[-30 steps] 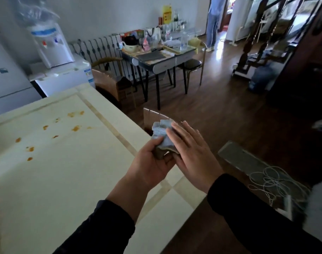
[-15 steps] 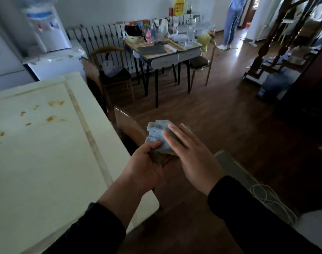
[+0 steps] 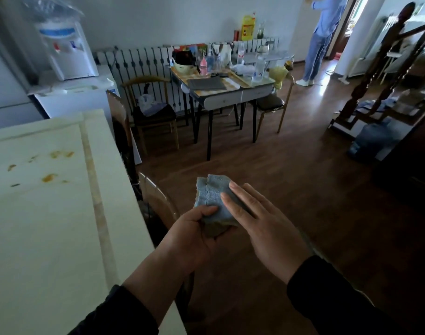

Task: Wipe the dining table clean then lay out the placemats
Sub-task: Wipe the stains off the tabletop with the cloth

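A folded light-blue cloth [image 3: 210, 198] is held in front of me, above the floor and to the right of the dining table. My left hand [image 3: 190, 235] grips its lower end, thumb on top. My right hand [image 3: 262, 223] lies flat against the cloth's right side with straight fingers. The cream dining table [image 3: 49, 226] fills the left of the view. Several orange-brown stains [image 3: 49, 177] mark its far part. No placemats can be seen.
A chair back [image 3: 155, 197] stands tucked at the table's right edge, just left of my hands. Farther off are a small cluttered table [image 3: 226, 93] with chairs, a water dispenser [image 3: 66, 47], a stair rail [image 3: 385, 68] and a person [image 3: 320, 39] at the doorway.
The view has swung right, so the table slid left and my hands now hang over the floor. The cloth looks flatter and more neatly folded between my hands.
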